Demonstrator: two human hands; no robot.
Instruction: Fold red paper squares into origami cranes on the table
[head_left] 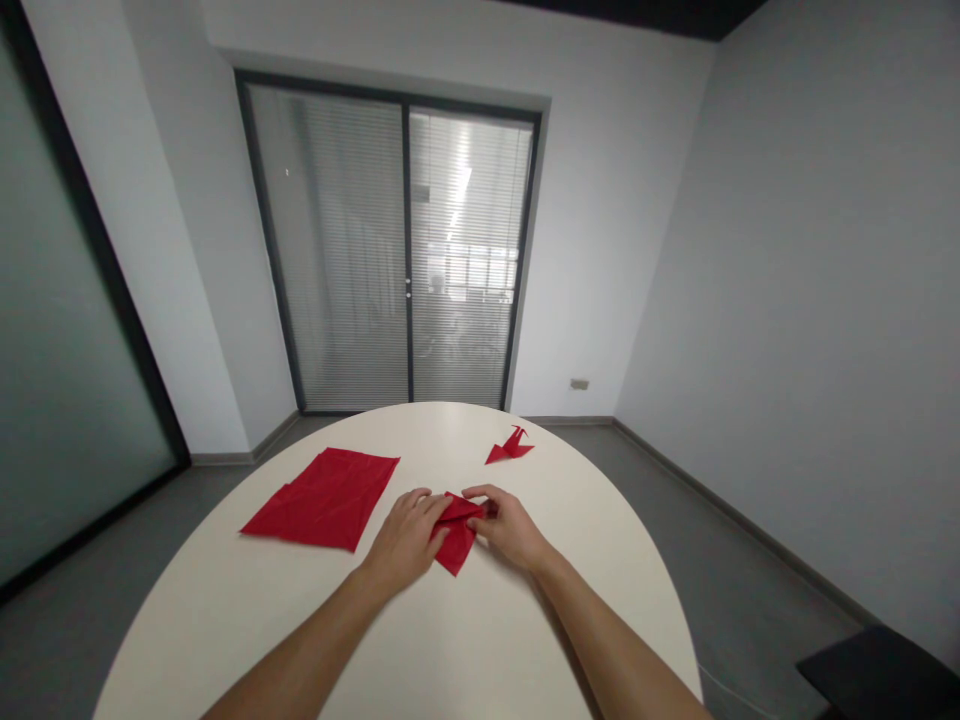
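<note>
A partly folded red paper (456, 540) lies on the round white table (480, 640) between my hands. My left hand (406, 538) rests on its left side, fingers bent and pressing its upper edge. My right hand (508, 524) pinches the paper's right corner with curled fingers. A stack of flat red paper sheets (322, 497) lies to the left of my left hand. A finished red paper crane (511, 446) stands farther back on the table, beyond my right hand.
The table's curved far edge is just past the crane. Behind it stands a glass sliding door with blinds (405, 250). Grey floor surrounds the table, and a dark object (885, 665) sits at the lower right corner.
</note>
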